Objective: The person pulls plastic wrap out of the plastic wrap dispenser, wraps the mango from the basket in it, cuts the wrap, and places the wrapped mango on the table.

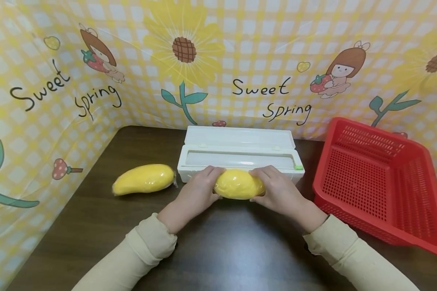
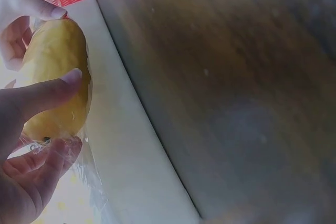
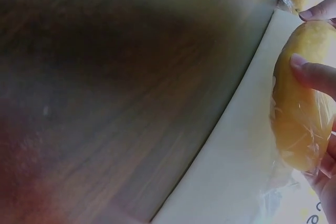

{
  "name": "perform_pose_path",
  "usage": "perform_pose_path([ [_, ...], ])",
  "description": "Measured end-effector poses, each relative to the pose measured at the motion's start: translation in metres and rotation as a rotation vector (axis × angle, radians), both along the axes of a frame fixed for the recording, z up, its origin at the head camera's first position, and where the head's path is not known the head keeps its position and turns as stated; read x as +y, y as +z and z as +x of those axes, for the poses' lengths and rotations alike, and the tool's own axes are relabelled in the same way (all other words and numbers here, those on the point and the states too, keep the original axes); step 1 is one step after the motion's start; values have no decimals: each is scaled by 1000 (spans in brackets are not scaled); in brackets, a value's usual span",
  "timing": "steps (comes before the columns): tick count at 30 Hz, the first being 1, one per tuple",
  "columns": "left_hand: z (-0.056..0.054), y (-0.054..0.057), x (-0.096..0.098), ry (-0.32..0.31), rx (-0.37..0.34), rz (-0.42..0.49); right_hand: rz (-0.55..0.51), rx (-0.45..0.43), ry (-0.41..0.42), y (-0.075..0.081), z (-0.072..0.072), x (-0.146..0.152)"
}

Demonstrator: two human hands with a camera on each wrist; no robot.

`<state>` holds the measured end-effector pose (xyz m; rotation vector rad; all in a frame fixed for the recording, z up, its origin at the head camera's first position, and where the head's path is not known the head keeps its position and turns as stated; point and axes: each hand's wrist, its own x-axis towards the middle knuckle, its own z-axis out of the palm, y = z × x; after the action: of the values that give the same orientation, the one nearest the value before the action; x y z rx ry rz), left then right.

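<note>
Sleeves (image 1: 116,258) nearest; left hand (image 1: 198,192) and right hand (image 1: 279,192), fingers (image 1: 215,173) grasping film-wrapped yellow fruit (image 1: 238,184) by open white box (image 1: 236,138); red basket (image 1: 353,173) right.

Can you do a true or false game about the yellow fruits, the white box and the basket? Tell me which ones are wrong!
1. The left hand and right hand both hold one yellow fruit. True.
2. The basket is blue. False: the basket is red.
3. A second yellow fruit lies on the table, left of the white box. True.
4. The white box's lid is closed. False: its lid is open.
5. The held fruit has clear film around it. True.
</note>
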<state>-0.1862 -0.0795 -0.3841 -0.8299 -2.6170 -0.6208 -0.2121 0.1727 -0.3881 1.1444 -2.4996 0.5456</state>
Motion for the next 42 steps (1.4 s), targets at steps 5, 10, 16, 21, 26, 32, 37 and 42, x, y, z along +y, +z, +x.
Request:
perform_pose_path([
  [5, 1, -3, -1, -2, -9, -5, 22, 59, -25, -2, 1, -1],
  [10, 1, -3, -1, 2, -5, -12, 44, 93, -23, -2, 1, -2],
  [16, -2, -6, -2, 1, 0, -17, 54, 54, -10, -1, 2, -3],
  [21, -1, -6, -2, 1, -2, -5, 48, 41, -9, -3, 3, -1],
  [26, -1, -4, -1, 7, -35, -1, 52, 35, -4, -3, 2, 0],
  [32, -2, -2, -1, 39, -103, 3, 73, 38, -15, -3, 0, 0],
  [37, -2, -2, 0, 53, -142, 7, 77, 30, -30, -3, 2, -1],
  [42, -2, -3, 1, 60, -158, 8, 98, 54, -50, -3, 3, -1],
])
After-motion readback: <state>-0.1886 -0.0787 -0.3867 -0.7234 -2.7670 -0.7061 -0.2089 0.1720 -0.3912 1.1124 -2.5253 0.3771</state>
